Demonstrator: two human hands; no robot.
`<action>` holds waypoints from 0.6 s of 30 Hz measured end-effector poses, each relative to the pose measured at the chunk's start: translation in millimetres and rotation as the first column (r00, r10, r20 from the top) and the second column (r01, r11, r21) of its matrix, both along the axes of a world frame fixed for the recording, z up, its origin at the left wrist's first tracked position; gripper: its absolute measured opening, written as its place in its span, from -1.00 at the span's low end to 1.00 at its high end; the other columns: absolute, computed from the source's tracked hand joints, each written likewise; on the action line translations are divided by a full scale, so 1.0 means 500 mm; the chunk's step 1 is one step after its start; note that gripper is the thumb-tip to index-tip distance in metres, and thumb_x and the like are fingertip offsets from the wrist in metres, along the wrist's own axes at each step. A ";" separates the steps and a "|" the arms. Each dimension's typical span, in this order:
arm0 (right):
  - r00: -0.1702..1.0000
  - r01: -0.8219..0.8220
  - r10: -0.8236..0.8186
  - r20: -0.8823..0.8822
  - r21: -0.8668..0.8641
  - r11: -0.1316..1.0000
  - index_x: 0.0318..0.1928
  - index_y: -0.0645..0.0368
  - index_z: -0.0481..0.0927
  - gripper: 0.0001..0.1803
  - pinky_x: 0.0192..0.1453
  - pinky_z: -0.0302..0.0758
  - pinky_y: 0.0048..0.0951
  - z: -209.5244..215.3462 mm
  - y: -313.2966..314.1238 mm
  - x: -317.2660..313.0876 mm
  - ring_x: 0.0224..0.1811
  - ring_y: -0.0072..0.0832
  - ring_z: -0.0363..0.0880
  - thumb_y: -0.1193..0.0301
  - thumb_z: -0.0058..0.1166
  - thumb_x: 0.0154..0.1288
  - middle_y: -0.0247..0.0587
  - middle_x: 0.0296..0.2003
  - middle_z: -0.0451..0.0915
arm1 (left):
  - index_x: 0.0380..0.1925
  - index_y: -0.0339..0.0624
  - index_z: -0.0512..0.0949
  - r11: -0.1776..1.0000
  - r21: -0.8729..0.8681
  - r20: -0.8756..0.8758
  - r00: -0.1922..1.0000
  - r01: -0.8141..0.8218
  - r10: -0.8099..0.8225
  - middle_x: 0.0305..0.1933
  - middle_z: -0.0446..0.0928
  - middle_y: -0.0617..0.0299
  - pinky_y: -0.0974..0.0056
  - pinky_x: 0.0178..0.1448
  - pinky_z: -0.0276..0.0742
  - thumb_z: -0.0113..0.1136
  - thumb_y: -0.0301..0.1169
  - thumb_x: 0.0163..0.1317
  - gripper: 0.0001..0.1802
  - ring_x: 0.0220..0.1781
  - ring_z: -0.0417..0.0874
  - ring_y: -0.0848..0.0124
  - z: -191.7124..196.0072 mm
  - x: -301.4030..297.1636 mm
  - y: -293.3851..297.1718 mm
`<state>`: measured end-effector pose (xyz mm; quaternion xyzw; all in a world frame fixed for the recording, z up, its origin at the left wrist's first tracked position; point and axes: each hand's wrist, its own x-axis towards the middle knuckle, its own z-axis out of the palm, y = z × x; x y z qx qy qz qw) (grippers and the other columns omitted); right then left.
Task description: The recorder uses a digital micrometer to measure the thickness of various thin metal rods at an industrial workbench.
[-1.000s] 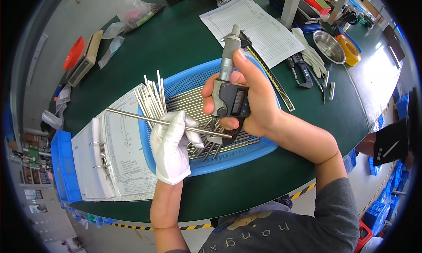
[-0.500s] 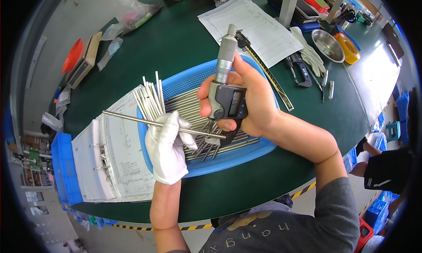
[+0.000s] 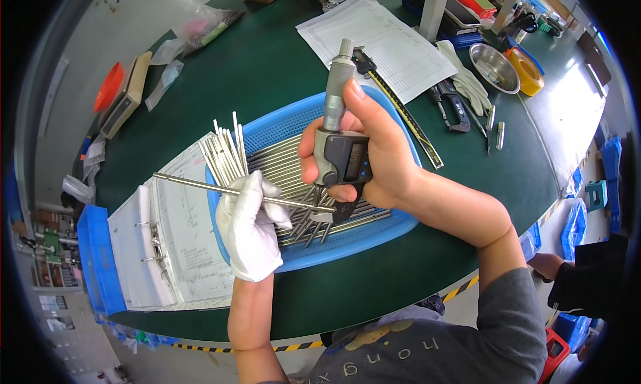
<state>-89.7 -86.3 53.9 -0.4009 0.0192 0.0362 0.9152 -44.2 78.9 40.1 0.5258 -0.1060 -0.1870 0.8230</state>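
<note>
My left hand (image 3: 248, 230), in a white glove, is closed on a thin metal rod (image 3: 183, 180) that slants down to the right. Behind that palm a bundle of similar rods (image 3: 224, 150) stands up; whether the hand also grips it is hidden. My bare right hand (image 3: 380, 143) is wrapped round a digital micrometer (image 3: 340, 153), its thimble pointing up. The rod's right end lies at the micrometer's jaws; whether they touch it I cannot tell. Both hands are over a blue plastic basket (image 3: 394, 220) with many metal rods (image 3: 284, 157) in it.
Left of the basket lie a binder with papers (image 3: 190, 244) and a blue bin (image 3: 100, 257). Beyond it are printed sheets (image 3: 394, 50), a caliper (image 3: 404, 110), another micrometer (image 3: 454, 107), a white glove (image 3: 471, 83) and a metal bowl (image 3: 494, 69). A person (image 3: 587, 277) is at the right.
My right thumb has shifted lower and across on the micrometer's thimble. Micrometer and rod have moved slightly left in the view. The person at the right has moved.
</note>
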 end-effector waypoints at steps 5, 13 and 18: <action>1.000 0.028 -0.029 -0.003 -0.075 0.997 -0.37 0.29 0.44 -0.21 -0.74 0.25 -0.64 0.000 0.005 0.002 -0.68 -0.57 0.35 -0.25 -0.54 0.14 -0.09 -0.57 0.48 | -0.55 -0.32 0.41 0.999 -0.016 -0.023 0.999 -0.034 0.034 -0.74 0.34 0.20 0.46 -0.66 0.31 -0.12 -0.42 0.20 -0.78 -0.76 0.33 0.50 -0.001 0.000 0.000; 0.997 -0.023 0.030 -0.068 0.102 0.994 -0.36 0.30 0.45 -0.24 -0.70 0.22 -0.63 -0.001 0.001 0.001 -0.71 -0.55 0.31 -0.23 -0.48 0.13 -0.11 -0.57 0.49 | -0.54 -0.31 0.40 0.996 -0.071 -0.011 0.998 -0.059 0.058 -0.72 0.34 0.20 0.46 -0.65 0.28 -0.14 -0.41 0.20 -0.77 -0.74 0.32 0.51 -0.010 0.009 0.011; 0.999 0.000 0.000 -0.051 -0.006 1.000 -0.41 0.28 0.45 -0.26 -0.71 0.21 -0.63 0.006 0.001 -0.001 -0.72 -0.57 0.30 -0.25 -0.35 0.08 -0.13 -0.59 0.49 | -0.55 -0.30 0.40 0.995 -0.096 -0.009 0.999 -0.041 0.040 -0.72 0.33 0.20 0.47 -0.65 0.26 -0.16 -0.40 0.21 -0.77 -0.73 0.32 0.50 -0.009 0.008 0.010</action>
